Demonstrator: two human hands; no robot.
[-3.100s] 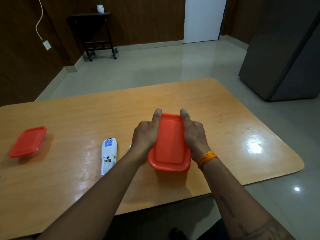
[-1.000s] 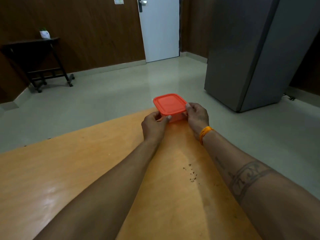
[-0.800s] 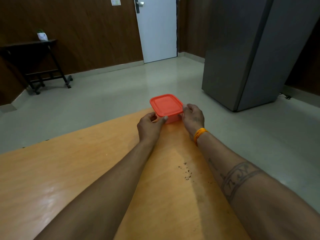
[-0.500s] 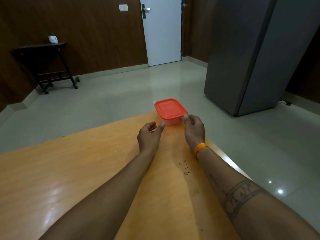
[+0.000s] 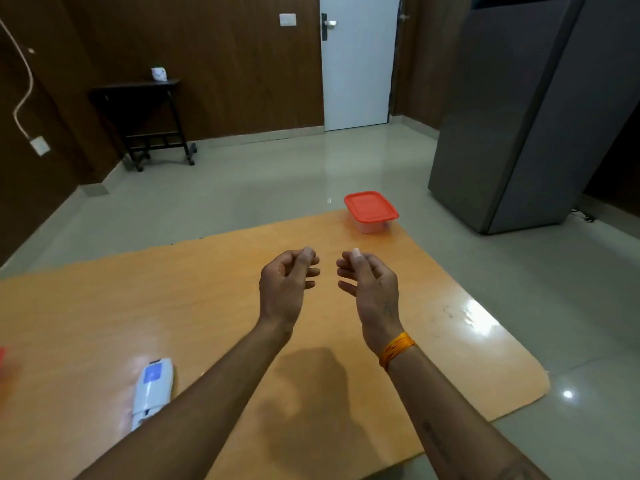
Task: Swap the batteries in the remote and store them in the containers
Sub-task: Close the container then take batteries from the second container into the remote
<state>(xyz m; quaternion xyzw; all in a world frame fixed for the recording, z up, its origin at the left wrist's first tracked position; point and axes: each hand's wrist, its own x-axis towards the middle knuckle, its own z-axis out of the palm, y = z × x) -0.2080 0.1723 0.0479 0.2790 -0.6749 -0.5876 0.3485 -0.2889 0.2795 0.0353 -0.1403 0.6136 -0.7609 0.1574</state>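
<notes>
A: Where does everything sit?

B: The lidded container [image 5: 371,212] stands at the table's [image 5: 104,306] far right corner, well apart from both hands. The left hand [image 5: 286,284] and right hand [image 5: 367,285] hover over the wood, fingers loosely curled, grasping nothing. The remote [image 5: 152,386] lies near the left forearm, back up.

A: How will the remote handle?

B: Light, stiff and probably slick (smooth white plastic). I'd pinch its 2 long sides; whether the battery bay is open, I can't tell.
</notes>
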